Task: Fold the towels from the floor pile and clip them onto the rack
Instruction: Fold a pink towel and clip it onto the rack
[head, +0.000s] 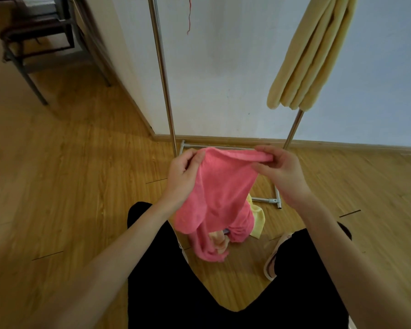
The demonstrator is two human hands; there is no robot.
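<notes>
A pink towel is held up in front of the rack, its top edge stretched between both hands while the lower part hangs bunched toward the floor. The left corner is gripped by the left hand, fingers curled round the cloth; the right end of the edge is pinched by the right hand between thumb and fingertips. Below, the floor pile of yellow cloth is seen partly hidden behind the pink one. The step in hand looks to be the opening-out before the fold: no crease has been made yet. Next, the edge would need to be pulled taut and the corners brought together. A yellow towel is already hung folded on the rack, upper right; whether it is clipped cannot be told, and no clip is in sight.
</notes>
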